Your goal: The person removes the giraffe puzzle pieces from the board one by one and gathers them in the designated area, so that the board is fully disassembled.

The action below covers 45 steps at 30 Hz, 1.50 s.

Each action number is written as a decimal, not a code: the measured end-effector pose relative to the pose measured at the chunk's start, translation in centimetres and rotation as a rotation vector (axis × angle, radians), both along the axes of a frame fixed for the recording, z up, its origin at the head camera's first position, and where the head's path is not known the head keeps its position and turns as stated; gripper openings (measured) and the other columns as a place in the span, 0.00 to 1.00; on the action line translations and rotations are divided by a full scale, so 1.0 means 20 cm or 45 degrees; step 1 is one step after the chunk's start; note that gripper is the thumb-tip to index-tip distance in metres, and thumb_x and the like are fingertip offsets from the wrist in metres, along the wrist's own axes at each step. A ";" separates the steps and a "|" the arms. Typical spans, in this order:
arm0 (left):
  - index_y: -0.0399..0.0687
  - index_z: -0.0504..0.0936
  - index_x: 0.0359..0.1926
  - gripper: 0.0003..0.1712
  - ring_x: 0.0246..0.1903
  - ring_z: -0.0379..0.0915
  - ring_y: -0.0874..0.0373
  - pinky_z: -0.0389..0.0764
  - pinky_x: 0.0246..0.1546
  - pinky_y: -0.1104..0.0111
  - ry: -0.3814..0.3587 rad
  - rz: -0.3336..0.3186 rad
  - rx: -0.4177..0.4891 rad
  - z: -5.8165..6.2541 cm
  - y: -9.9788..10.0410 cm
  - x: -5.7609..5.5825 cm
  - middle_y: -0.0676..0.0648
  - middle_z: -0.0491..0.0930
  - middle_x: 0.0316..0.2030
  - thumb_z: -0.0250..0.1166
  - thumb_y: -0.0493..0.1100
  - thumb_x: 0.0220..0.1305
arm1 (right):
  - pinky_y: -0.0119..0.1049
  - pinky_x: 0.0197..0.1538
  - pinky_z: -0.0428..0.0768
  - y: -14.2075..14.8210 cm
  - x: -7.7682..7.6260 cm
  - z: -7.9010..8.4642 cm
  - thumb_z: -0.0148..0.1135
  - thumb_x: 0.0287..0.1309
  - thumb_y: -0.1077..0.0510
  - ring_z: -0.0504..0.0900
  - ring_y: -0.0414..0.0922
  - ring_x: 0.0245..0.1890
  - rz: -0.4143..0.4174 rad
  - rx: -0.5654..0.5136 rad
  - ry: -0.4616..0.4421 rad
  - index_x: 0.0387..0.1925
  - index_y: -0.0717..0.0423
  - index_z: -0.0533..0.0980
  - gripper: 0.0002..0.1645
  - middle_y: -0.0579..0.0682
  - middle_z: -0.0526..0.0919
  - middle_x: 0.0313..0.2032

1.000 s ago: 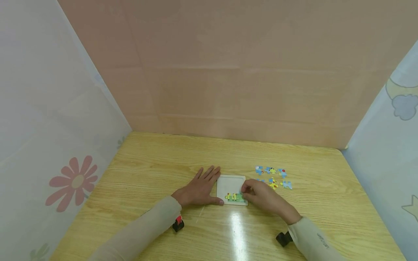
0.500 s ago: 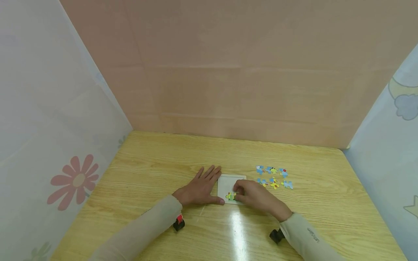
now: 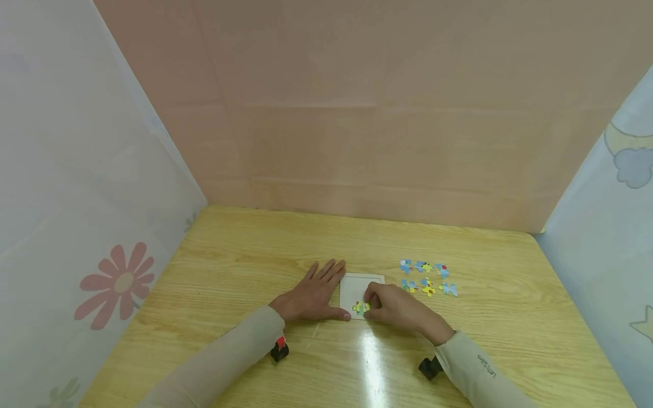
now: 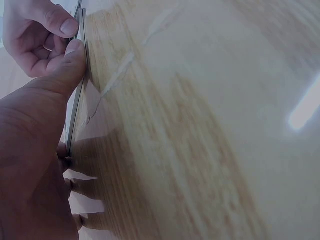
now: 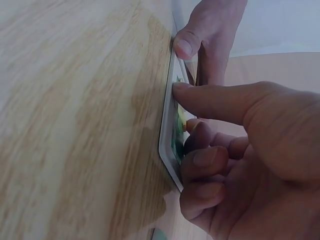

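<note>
A square white puzzle tray [image 3: 352, 289] lies on the wooden table, with green and yellow jigsaw pieces [image 3: 359, 308] along its near side. My left hand [image 3: 313, 296] rests flat, fingers spread, at the tray's left edge; its thumb touches the near left corner. Over the tray's near right part is my right hand [image 3: 403, 306], fingers curled and partly hiding the pieces. In the right wrist view, its thumb and index finger pinch a yellow-green jigsaw piece [image 5: 181, 112] low inside the tray rim [image 5: 166, 132].
To the right of the tray, several loose blue and yellow jigsaw pieces [image 3: 427, 287] lie in two rows on the table [image 3: 285, 238]. A tan backdrop [image 3: 326, 141] rises behind the table, with pale patterned sheets at both sides.
My right hand has moved left across the tray from its right edge, now covering the green pieces that showed earlier. The left hand has stayed in place.
</note>
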<state>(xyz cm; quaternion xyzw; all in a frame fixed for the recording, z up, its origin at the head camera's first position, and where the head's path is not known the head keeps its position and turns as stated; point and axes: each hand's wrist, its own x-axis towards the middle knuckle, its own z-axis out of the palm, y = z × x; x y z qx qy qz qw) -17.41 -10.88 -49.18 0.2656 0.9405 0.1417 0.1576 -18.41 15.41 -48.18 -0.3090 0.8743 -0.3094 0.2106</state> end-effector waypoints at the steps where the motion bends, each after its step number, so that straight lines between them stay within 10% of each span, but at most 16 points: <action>1: 0.45 0.46 0.87 0.64 0.88 0.30 0.47 0.38 0.87 0.42 -0.002 -0.001 0.003 0.00 0.00 0.00 0.48 0.37 0.88 0.61 0.78 0.68 | 0.29 0.32 0.75 0.00 0.00 0.00 0.74 0.66 0.56 0.74 0.35 0.27 0.000 -0.007 -0.009 0.47 0.55 0.79 0.14 0.42 0.80 0.30; 11: 0.45 0.46 0.87 0.65 0.88 0.31 0.47 0.39 0.87 0.42 0.017 -0.003 -0.004 -0.01 -0.01 0.00 0.48 0.38 0.88 0.60 0.78 0.68 | 0.31 0.45 0.80 0.00 0.01 -0.02 0.77 0.63 0.56 0.80 0.37 0.41 -0.032 -0.026 0.100 0.43 0.50 0.77 0.15 0.43 0.82 0.42; 22: 0.47 0.46 0.87 0.65 0.88 0.31 0.49 0.39 0.87 0.43 0.010 0.006 -0.006 -0.01 -0.01 0.00 0.50 0.37 0.88 0.60 0.80 0.67 | 0.29 0.28 0.74 0.01 0.02 -0.01 0.64 0.75 0.59 0.70 0.32 0.23 -0.017 -0.209 0.026 0.40 0.51 0.79 0.03 0.44 0.84 0.34; 45: 0.49 0.45 0.88 0.66 0.88 0.29 0.51 0.36 0.88 0.44 0.013 0.011 -0.024 -0.05 -0.01 -0.02 0.52 0.35 0.88 0.58 0.82 0.66 | 0.29 0.25 0.70 0.24 0.01 0.05 0.64 0.76 0.57 0.64 0.31 0.21 -0.168 -0.216 -0.003 0.41 0.52 0.80 0.05 0.48 0.82 0.31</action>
